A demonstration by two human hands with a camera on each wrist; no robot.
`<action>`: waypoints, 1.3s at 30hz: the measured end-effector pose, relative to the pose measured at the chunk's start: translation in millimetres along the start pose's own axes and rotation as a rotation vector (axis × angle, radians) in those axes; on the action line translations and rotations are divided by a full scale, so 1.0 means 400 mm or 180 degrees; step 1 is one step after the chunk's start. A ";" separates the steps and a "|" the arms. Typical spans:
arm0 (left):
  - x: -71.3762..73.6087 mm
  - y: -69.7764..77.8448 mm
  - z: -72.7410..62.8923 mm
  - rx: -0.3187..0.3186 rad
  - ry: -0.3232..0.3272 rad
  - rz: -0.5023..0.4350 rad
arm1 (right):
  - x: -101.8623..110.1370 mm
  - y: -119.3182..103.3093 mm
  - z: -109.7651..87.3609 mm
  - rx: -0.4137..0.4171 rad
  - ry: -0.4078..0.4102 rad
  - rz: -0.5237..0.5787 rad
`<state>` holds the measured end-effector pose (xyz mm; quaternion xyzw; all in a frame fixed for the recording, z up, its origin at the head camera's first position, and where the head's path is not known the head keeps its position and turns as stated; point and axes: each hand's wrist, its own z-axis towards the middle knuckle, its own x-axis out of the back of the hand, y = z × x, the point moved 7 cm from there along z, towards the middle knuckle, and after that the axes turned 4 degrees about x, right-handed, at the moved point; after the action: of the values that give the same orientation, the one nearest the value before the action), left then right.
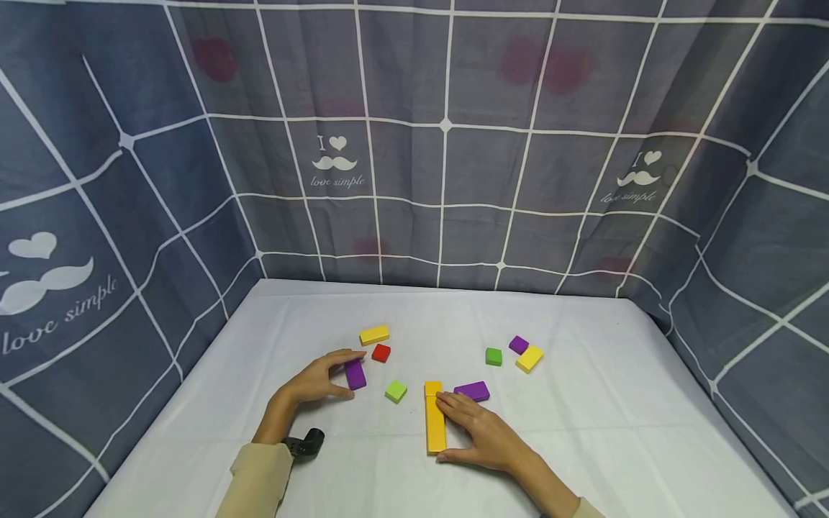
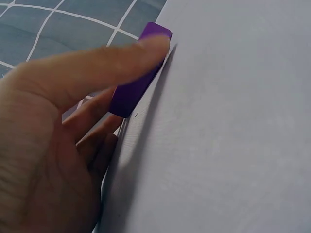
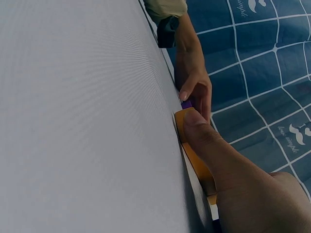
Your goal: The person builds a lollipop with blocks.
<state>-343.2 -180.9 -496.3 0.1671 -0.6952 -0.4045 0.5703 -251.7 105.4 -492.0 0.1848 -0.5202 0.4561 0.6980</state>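
In the head view my left hand (image 1: 319, 378) holds a purple block (image 1: 355, 375), thumb at its near end and fingers at its far end. The left wrist view shows the thumb lying across this purple block (image 2: 133, 94), close over the white cloth. My right hand (image 1: 482, 434) grips a long orange-yellow block (image 1: 435, 428) along its right side, thumb near its close end. A short orange-yellow block (image 1: 432, 388) meets its far end, by the fingertips. Just beyond the right fingers lies another purple block (image 1: 473, 391), partly covered by them.
Between the hands sits a lime green block (image 1: 396, 391). Farther back are a red block (image 1: 381, 353) and a yellow block (image 1: 374, 335). At right lie a green block (image 1: 494, 357), a small purple block (image 1: 519, 344) and a yellow block (image 1: 529, 359). Gridded curtains (image 1: 401, 158) surround the white-covered table (image 1: 583, 446).
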 end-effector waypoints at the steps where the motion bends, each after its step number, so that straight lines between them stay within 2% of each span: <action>1: 0.001 -0.001 0.000 0.0002 0.0018 -0.0014 | 0.000 0.000 0.000 -0.0002 -0.0001 0.0002; 11: 0.012 0.000 0.003 -0.0114 0.0269 -0.0104 | 0.001 0.002 -0.004 -0.0038 -0.0004 0.0026; 20: 0.030 0.002 0.000 -0.0118 0.0660 -0.0075 | 0.003 0.001 -0.009 -0.0035 0.0017 0.0028; 31: 0.040 -0.003 0.006 0.0039 0.0749 0.0108 | 0.002 0.001 -0.009 -0.0038 0.0006 0.0022; 36: 0.055 0.014 0.006 -0.0099 0.0784 0.0053 | 0.001 0.002 -0.004 -0.0055 -0.0019 0.0045; 39: 0.065 0.043 0.011 -0.0274 0.0895 -0.0105 | 0.000 0.003 -0.003 -0.0076 -0.0037 0.0051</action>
<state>-351.0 -186.6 -466.5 0.2089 -0.5876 -0.4159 0.6619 -252.1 106.7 -492.8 0.1749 -0.5310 0.4544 0.6935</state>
